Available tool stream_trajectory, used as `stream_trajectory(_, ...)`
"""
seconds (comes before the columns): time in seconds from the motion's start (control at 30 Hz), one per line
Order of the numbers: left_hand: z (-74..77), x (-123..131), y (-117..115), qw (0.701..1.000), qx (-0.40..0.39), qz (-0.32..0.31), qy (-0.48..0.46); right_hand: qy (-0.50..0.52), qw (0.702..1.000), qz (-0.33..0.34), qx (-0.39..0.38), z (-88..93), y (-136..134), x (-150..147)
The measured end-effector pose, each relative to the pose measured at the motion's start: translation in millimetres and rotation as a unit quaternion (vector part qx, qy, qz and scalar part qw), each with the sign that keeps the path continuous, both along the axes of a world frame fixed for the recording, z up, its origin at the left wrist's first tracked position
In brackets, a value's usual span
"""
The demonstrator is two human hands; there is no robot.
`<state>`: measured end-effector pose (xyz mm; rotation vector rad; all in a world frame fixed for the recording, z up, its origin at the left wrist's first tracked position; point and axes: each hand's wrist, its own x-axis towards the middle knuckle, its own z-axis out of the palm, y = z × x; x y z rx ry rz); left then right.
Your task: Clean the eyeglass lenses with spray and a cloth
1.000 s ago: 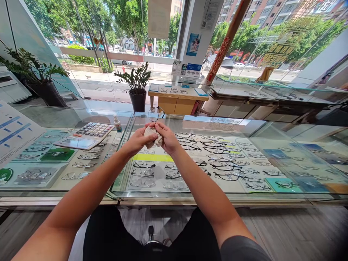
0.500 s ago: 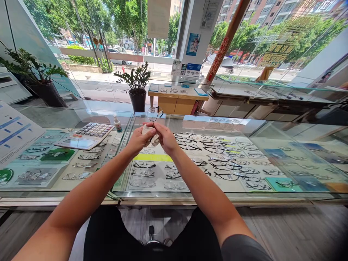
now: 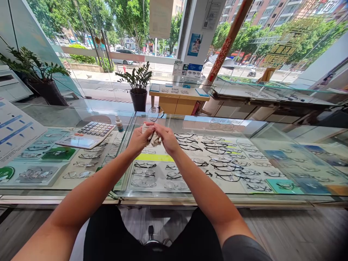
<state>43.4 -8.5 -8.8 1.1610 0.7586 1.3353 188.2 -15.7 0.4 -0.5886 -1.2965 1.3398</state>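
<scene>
Above the glass counter, my left hand and my right hand meet around a pair of thin-framed eyeglasses. One round lens stands up beyond my fingertips; the rest is mostly covered by my hands. A crumpled pale cloth is bunched between the hands, with my left fingers closed on it. A dark, thin part of the frame shows against the cloth. My right fingers pinch the eyeglasses near the middle.
Rows of eyeglasses lie inside the glass display counter. On top at the left are a calculator, a small spray bottle and a printed sheet. A potted plant stands beyond the counter.
The cloth has shifted slightly in my hands, and a dark part of the frame now shows against it. Both hands stay in nearly the same place.
</scene>
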Motion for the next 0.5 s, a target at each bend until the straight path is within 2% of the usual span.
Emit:
stream_trajectory(0.2,-6.7,-1.4,4.5,1.000,0.019,-0.020,0.000,0.013,1.000,-0.006,-0.014,-0.7,1.3,2.4)
stream_trajectory(0.37,-8.8,-1.7,5.7,0.994,0.002,-0.109,-0.014,0.035,0.997,-0.046,-0.055,-1.0,4.2,5.0)
stream_trajectory(0.5,-6.8,-2.2,4.7,0.986,-0.030,-0.160,-0.036,0.053,0.995,-0.046,-0.071,-0.7,9.0,8.8)
